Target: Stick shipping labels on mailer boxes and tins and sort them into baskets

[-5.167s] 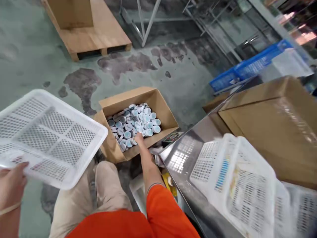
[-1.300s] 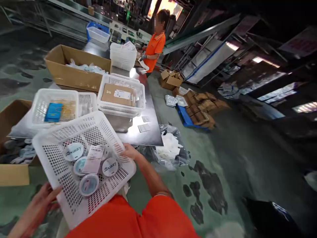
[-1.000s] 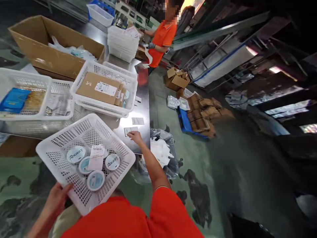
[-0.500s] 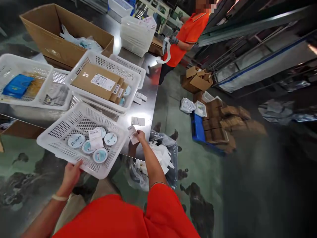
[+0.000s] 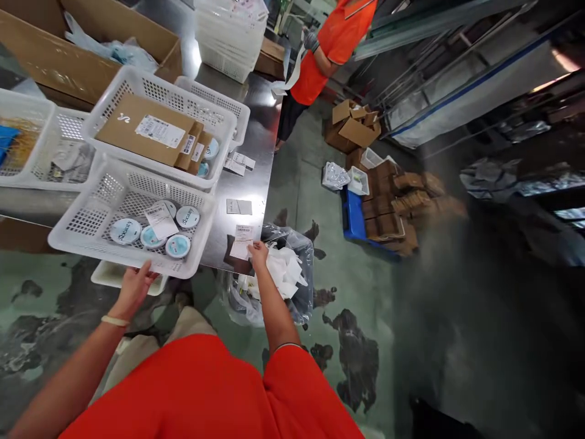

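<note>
My left hand (image 5: 134, 286) grips the near rim of a white plastic mesh basket (image 5: 77, 227), which I hold tilted against the steel table's edge. Inside lie several round tins with white-and-blue lids (image 5: 125, 231) and a barcode paper slip (image 5: 161, 221). My right hand (image 5: 258, 255) rests at the table edge, its fingers pinching the corner of a small white printed slip (image 5: 242, 242). Another white card (image 5: 239, 207) lies flat on the steel just beyond it.
Beside the basket stands a white basket of brown cardboard mailers (image 5: 150, 131). A stack of white baskets (image 5: 231, 36) and an open carton (image 5: 46, 55) stand farther along the steel table (image 5: 249, 140). A co-worker in orange (image 5: 320, 55) stands beyond. A clear bag of white waste (image 5: 286, 274) lies below.
My right hand has lifted the slip from the table and holds it at the edge. The basket has swung left and away, and my left hand now holds its near rim.
</note>
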The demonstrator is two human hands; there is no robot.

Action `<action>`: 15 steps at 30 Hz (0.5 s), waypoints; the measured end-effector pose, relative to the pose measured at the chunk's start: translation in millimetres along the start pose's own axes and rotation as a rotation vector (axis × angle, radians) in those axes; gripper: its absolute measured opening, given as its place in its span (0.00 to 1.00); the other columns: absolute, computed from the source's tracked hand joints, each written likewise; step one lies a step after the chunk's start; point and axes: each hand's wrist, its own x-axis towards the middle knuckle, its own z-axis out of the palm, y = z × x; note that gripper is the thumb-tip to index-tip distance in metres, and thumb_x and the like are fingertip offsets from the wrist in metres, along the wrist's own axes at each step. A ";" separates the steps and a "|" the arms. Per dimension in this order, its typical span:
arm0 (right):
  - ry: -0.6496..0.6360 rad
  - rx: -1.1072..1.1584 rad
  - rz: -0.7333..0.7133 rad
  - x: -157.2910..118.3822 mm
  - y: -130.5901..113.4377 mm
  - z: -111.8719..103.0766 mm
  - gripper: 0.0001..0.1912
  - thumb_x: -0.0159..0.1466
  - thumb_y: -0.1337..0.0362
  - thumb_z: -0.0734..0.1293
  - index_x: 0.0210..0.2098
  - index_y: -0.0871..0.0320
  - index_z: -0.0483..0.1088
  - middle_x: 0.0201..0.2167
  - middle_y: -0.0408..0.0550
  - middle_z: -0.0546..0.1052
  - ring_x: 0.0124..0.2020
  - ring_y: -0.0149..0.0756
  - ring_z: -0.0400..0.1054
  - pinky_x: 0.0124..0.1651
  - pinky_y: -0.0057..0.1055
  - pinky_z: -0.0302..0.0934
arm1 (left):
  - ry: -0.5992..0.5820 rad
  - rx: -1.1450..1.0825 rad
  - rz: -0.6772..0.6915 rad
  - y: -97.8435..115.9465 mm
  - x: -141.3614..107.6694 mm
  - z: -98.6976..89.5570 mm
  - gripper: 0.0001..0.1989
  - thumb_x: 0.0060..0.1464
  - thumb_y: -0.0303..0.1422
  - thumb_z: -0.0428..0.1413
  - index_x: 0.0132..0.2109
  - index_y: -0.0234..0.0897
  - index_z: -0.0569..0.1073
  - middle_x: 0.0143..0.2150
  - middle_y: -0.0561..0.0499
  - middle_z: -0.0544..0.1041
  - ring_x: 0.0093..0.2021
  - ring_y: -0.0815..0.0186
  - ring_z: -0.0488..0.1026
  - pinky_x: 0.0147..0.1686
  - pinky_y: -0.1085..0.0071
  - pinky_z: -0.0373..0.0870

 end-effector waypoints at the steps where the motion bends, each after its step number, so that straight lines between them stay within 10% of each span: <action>1: 0.020 -0.020 0.015 -1.1 -0.7 0.5 0.13 0.60 0.58 0.73 0.29 0.51 0.64 0.21 0.36 0.68 0.31 0.33 0.65 0.40 0.32 0.66 | -0.011 -0.001 -0.010 -0.9 -1.5 -0.8 0.25 0.40 0.30 0.78 0.40 0.39 0.72 0.36 0.55 0.82 0.38 0.64 0.79 0.40 0.67 0.80; 15: 0.234 -0.228 -0.026 -17.0 -16.3 -3.8 0.14 0.63 0.62 0.67 0.23 0.49 0.60 0.29 0.47 0.75 0.39 0.42 0.69 0.48 0.38 0.64 | 0.007 0.110 -0.037 -14.0 -19.9 -44.9 0.19 0.49 0.27 0.75 0.39 0.37 0.72 0.36 0.52 0.81 0.41 0.61 0.83 0.43 0.66 0.82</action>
